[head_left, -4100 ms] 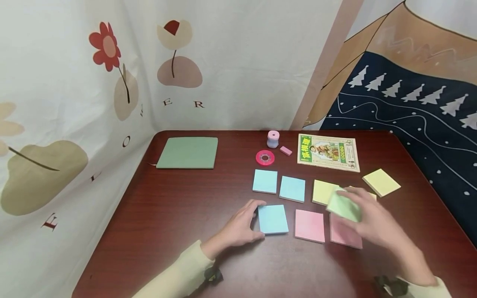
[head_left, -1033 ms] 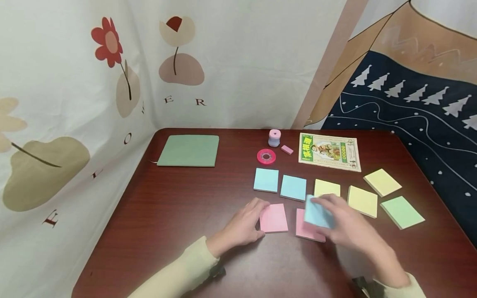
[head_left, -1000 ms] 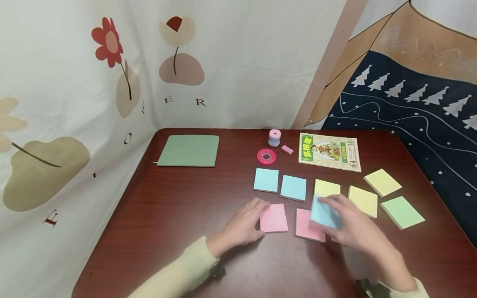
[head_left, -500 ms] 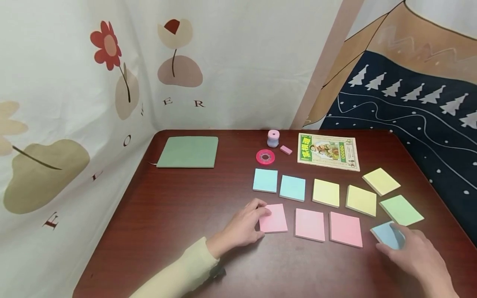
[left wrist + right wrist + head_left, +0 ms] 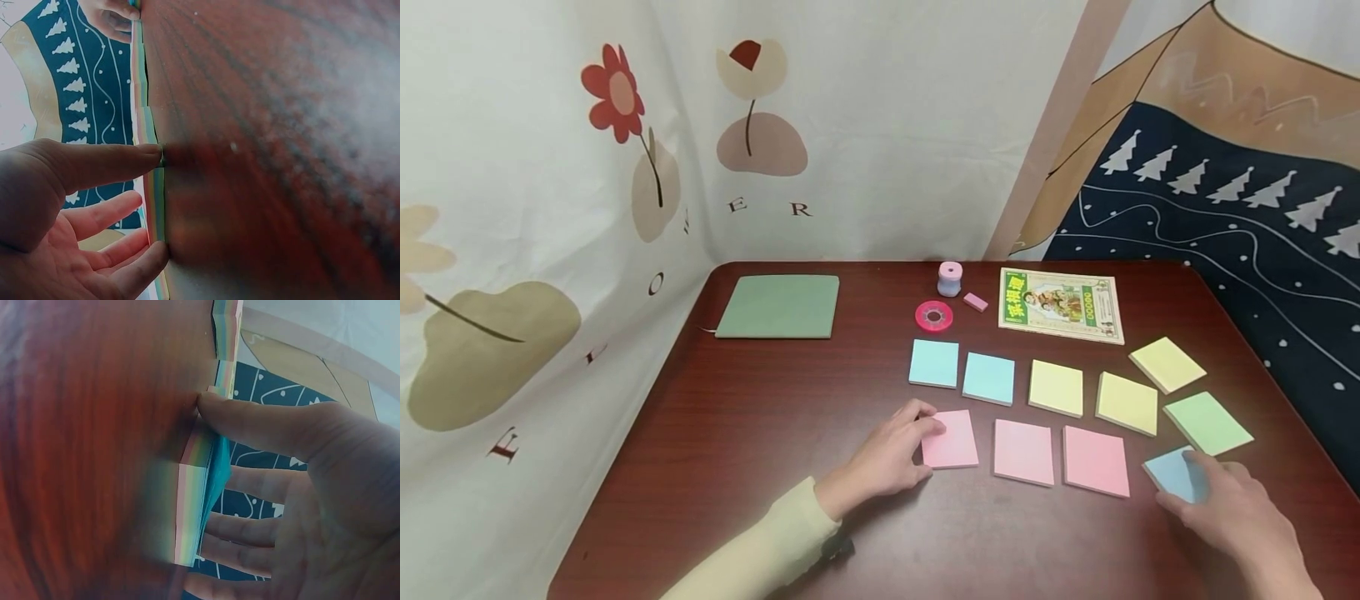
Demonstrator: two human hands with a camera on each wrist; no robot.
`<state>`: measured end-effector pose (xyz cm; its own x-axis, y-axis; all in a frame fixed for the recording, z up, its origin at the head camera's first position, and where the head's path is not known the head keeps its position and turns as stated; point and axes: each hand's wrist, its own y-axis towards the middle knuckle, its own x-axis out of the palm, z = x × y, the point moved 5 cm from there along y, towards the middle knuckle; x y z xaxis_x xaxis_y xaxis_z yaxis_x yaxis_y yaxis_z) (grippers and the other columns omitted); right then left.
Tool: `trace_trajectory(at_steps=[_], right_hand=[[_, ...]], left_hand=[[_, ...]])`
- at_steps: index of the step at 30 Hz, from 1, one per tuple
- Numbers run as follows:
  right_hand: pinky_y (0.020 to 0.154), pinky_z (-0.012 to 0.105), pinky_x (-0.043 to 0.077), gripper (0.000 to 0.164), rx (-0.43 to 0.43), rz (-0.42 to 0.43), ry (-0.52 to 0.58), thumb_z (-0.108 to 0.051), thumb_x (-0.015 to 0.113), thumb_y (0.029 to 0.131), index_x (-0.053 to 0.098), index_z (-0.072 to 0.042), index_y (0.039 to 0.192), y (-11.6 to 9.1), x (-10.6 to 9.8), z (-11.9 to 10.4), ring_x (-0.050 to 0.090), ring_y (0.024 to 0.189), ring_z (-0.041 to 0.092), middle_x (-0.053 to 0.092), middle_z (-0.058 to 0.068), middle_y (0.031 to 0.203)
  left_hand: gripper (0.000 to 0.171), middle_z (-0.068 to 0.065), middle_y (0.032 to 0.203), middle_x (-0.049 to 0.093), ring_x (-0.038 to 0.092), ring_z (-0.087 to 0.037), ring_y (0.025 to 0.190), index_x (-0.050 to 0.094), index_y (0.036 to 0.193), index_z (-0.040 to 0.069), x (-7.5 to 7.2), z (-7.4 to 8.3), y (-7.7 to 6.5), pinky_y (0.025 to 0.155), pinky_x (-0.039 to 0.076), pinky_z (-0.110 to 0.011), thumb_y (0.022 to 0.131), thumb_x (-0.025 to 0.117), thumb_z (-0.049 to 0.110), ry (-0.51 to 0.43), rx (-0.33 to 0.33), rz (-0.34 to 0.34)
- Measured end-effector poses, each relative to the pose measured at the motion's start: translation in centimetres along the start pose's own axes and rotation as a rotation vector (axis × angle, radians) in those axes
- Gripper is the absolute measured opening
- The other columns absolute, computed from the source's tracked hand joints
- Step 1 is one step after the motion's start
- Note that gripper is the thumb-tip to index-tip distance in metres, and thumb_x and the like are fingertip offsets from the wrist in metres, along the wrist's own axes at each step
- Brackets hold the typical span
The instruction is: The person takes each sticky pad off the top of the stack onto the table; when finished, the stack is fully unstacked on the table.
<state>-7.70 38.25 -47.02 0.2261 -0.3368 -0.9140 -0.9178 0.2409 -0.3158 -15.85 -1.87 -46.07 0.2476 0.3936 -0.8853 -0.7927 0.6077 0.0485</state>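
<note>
My left hand (image 5: 880, 454) holds a pink-topped sticky note pad (image 5: 955, 442) on the table, thumb at its near-left corner and fingers on the far left. At the right, my right hand (image 5: 1243, 508) grips a blue-topped sticky note pad (image 5: 1175, 472); the right wrist view shows the thumb (image 5: 250, 422) at the pad's corner and the other fingers along its far side. Striped layers show on the edge of this pad (image 5: 190, 506). Between the hands lie two pink-topped pads (image 5: 1023, 452). A green-topped pad (image 5: 1210, 422) sits just beyond the right hand.
Two blue-topped pads (image 5: 988, 378) and two yellow-topped ones (image 5: 1056, 388) form a row behind. Another yellow pad (image 5: 1167, 365) lies turned at far right. Farther back are a red tape roll (image 5: 934, 316), a pink spool (image 5: 950, 279), a pink eraser (image 5: 975, 302), a printed card (image 5: 1062, 306) and a green notebook (image 5: 778, 307).
The green-topped pad went from the right hand to the right side of the table. A blue-topped pad was carried rightward from the left hand's spot, where a pink-topped one now lies.
</note>
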Motion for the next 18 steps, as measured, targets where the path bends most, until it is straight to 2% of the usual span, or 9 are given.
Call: trace_trajectory(at_steps=[6, 12, 14, 18], right_hand=[[0.060, 0.060, 0.046, 0.100, -0.009, -0.022, -0.016, -0.063, 0.067, 0.079, 0.030, 0.006, 0.141, 0.1, 0.0, 0.0, 0.041, 0.095, 0.050, 0.031, 0.042, 0.119], [0.061, 0.062, 0.045, 0.100, -0.041, -0.006, -0.038, -0.069, 0.060, 0.082, 0.034, 0.008, 0.140, -0.6, -0.4, -0.3, 0.041, 0.097, 0.051, 0.032, 0.041, 0.122], [0.061, 0.063, 0.045, 0.098, -0.061, 0.031, -0.038, -0.069, 0.059, 0.083, 0.037, 0.009, 0.138, -0.9, -0.9, -0.5, 0.041, 0.098, 0.052, 0.034, 0.041, 0.123], [0.061, 0.066, 0.043, 0.088, -0.107, 0.172, -0.019, -0.063, 0.062, 0.086, 0.043, 0.006, 0.136, -1.3, -2.4, -1.3, 0.038, 0.102, 0.053, 0.037, 0.038, 0.124]], left_hand=[[0.050, -0.005, 0.128, 0.051, 0.052, -0.020, 0.115, 0.067, 0.120, 0.011, -0.2, -0.1, 0.1, 0.097, 0.047, -0.034, 0.074, 0.085, 0.014, -0.011, 0.003, 0.003], [0.054, -0.006, 0.130, 0.051, 0.050, -0.021, 0.117, 0.065, 0.124, 0.011, -0.3, -0.1, 0.1, 0.098, 0.046, -0.036, 0.075, 0.085, 0.019, -0.042, 0.019, -0.007], [0.058, -0.007, 0.132, 0.050, 0.048, -0.023, 0.119, 0.063, 0.128, 0.009, -0.5, 0.0, 0.0, 0.097, 0.046, -0.037, 0.075, 0.085, 0.020, -0.066, 0.030, 0.000], [0.065, -0.008, 0.136, 0.047, 0.044, -0.025, 0.123, 0.056, 0.134, 0.009, -1.7, -0.2, -0.3, 0.095, 0.047, -0.041, 0.076, 0.084, 0.021, -0.108, 0.030, 0.036]])
